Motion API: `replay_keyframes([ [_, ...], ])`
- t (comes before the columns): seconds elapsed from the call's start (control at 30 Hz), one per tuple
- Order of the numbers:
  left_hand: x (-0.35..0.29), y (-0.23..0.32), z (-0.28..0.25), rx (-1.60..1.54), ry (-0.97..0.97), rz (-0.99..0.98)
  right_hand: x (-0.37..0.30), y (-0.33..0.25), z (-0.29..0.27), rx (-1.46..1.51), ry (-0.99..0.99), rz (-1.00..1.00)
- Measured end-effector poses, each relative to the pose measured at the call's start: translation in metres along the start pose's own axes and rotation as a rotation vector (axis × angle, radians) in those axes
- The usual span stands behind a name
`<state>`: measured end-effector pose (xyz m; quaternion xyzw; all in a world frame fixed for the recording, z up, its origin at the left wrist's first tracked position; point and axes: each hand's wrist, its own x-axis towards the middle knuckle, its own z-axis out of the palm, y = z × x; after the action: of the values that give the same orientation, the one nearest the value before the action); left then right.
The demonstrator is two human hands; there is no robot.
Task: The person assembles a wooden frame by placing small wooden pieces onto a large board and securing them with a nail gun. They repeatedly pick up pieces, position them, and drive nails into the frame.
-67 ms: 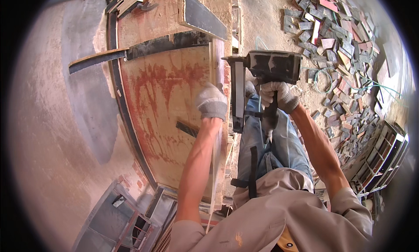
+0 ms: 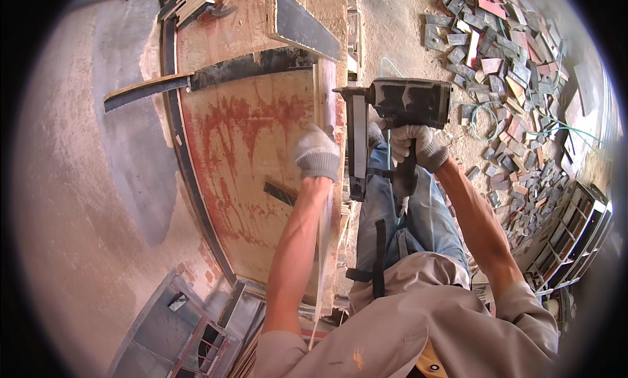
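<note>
My right hand (image 2: 420, 146), in a pale glove with a grey cuff, is wrapped round the handle of a black pneumatic nail gun (image 2: 411, 102). The gun's nose points left, toward the bench edge, and its long magazine hangs toward me beside my legs. My left hand (image 2: 316, 150), gloved too, is closed on a long narrow wooden strip (image 2: 325, 106) along the right edge of the bench; its fingertips are hidden. The strip runs back under my left forearm. Just beyond, a dark-faced board offcut (image 2: 306, 26) lies angled at the bench edge.
The red-stained plywood bench top (image 2: 242, 155) carries a dark crosspiece (image 2: 255, 65) and a small dark block (image 2: 280, 193). Wood offcuts (image 2: 504, 70) lie heaped on the floor at right, with a thin green air hose (image 2: 484, 121) among them. A metal rack (image 2: 572, 237) stands at lower right.
The nail gun in my right hand has dropped very slightly toward me. My left hand stays in place on the strip.
</note>
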<state>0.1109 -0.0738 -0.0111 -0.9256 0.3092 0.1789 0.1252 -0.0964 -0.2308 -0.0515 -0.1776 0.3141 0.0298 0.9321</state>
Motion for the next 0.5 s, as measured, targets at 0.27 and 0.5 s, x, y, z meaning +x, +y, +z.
replay_keyframes([
  [0.27,-0.012,-0.005,-0.010,0.013,-0.122,-0.036,-0.009,0.034,0.005,0.012,0.015,0.093],
  [0.5,-0.029,-0.028,0.006,-0.295,0.089,0.048,-0.033,0.034,0.000,-0.311,-0.054,-0.053],
])
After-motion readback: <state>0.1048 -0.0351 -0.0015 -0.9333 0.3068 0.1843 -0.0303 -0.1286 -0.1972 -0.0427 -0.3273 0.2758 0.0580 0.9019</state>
